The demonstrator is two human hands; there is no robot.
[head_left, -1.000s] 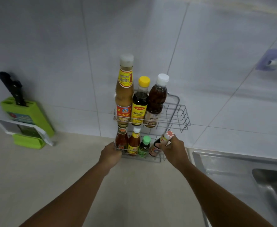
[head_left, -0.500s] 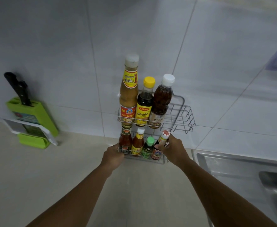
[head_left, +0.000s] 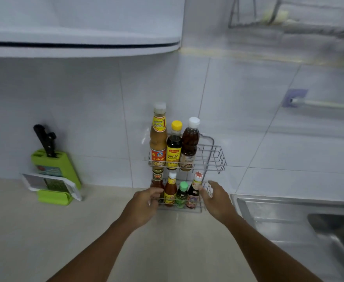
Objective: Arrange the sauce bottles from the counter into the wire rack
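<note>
A two-tier wire rack [head_left: 217, 157] stands against the tiled wall. Its top tier holds three tall bottles: an orange-brown sauce [head_left: 158, 139], a dark bottle with a yellow cap [head_left: 174, 147] and a brown bottle with a white cap [head_left: 189, 145]. Several small bottles fill the bottom tier, among them a green-capped one [head_left: 181, 195] and a dark one with a red-and-white cap [head_left: 193, 192], now upright. My left hand [head_left: 141, 206] grips the rack's lower front left corner. My right hand [head_left: 216, 200] is just right of the dark small bottle, fingers spread, holding nothing.
A green knife block [head_left: 55, 165] with a black-handled knife and a white board stands at the left of the beige counter [head_left: 45, 241]. A steel sink [head_left: 309, 220] lies to the right. A white cabinet [head_left: 81, 37] hangs above, and a towel bar [head_left: 319, 103] is on the wall.
My right hand has let go of the red-and-white-capped bottle, which now stands upright in the bottom tier. The hand has opened and drawn slightly right. The view has tilted upward.
</note>
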